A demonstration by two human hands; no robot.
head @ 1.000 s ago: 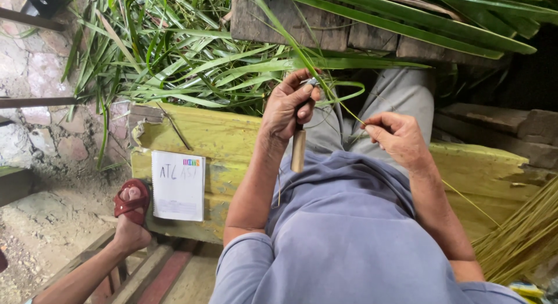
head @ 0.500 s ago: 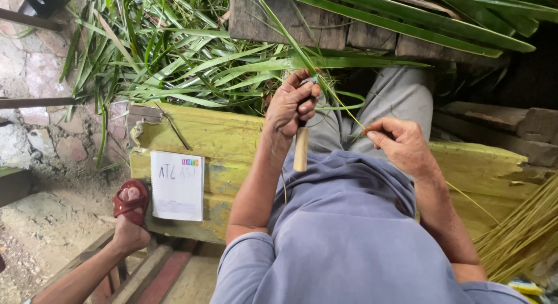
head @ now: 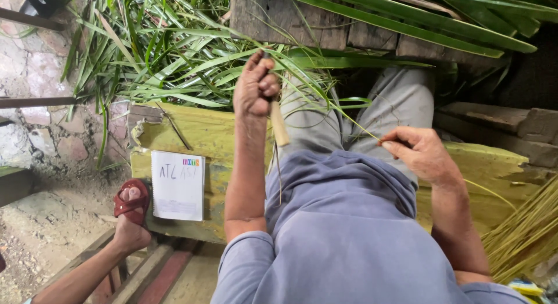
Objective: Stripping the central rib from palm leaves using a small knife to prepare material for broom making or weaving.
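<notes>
So since a second ago my left hand (head: 256, 86) has gone up and away from my lap, fist closed around a knife with a pale wooden handle (head: 279, 125) that hangs down below the fingers. The right hand (head: 419, 154) barely moved; it's pinching the thin end of a leaf rib (head: 349, 119) between thumb and fingers. With the hands now further apart, the rib runs taut from right hand up to left, and green leaf strips (head: 317, 86) curl off around the knife. My read is the blade just ran along the leaf, so the stripping stroke looks mostly through on this piece.

The rib sits above my knees (head: 401, 100), in front of the yellow bench (head: 197, 132). A heap of leaves (head: 157, 54) lies beyond it, and a bundle of stripped sticks (head: 526, 234) is by my right elbow. Someone else's foot in a red sandal (head: 130, 202) is on the left, next to a white notepad (head: 178, 185).
</notes>
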